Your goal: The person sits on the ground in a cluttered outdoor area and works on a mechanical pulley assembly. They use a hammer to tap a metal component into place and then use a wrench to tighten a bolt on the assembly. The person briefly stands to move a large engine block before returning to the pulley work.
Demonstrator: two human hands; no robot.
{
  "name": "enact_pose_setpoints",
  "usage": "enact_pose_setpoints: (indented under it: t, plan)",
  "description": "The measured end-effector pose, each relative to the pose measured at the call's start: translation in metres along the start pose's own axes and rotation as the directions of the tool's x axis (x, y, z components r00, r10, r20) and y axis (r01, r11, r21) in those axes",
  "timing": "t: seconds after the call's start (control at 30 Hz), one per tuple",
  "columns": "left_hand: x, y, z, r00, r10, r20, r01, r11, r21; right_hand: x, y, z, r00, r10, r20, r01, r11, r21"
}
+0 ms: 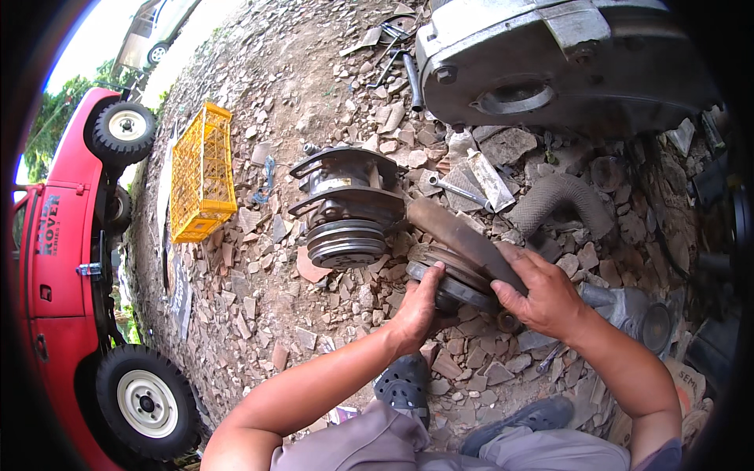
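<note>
My left hand (415,314) is closed around the near left side of a round grooved pulley (449,271), its thumb on the rim. In my right hand (543,297) is a long, flat, dark strip (463,235) with a brownish far end; thumb and fingers pinch its near end. The strip slants over the pulley's upper right side, and I cannot tell whether they touch. Beyond my hands, on the stony ground, lies a dark metal compressor-like unit (345,184) with its own grooved pulley (345,242) facing me.
Broken stone covers the ground. A large metal casing (565,71) fills the upper right, near a wrench (459,192) and a curved ribbed hose (559,206). A yellow plastic crate (203,174) stands left, before a red off-road vehicle (63,275). My grey clogs (402,385) are below.
</note>
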State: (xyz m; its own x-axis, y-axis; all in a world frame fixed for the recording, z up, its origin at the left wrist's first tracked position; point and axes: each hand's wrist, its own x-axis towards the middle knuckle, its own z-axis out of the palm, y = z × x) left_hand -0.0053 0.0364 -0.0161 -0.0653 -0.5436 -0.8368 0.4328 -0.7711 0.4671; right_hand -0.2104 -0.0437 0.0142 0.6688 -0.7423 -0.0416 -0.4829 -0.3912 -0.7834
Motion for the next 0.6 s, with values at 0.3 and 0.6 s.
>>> enact_pose_setpoints:
  t: [0.3, 0.6]
  plan:
    - [0.004, -0.007, -0.006, 0.99, -0.007, -0.139, 0.014, 0.999, 0.049, -0.116, 0.071, -0.032, 0.98, 0.182, 0.074, -0.169, 0.973, -0.157]
    - [-0.003, 0.0, -0.009, 0.999, -0.036, -0.019, 0.037, 0.999, 0.028, 0.003, 0.016, 0.016, 0.999, -0.037, -0.028, 0.036, 0.998, -0.06]
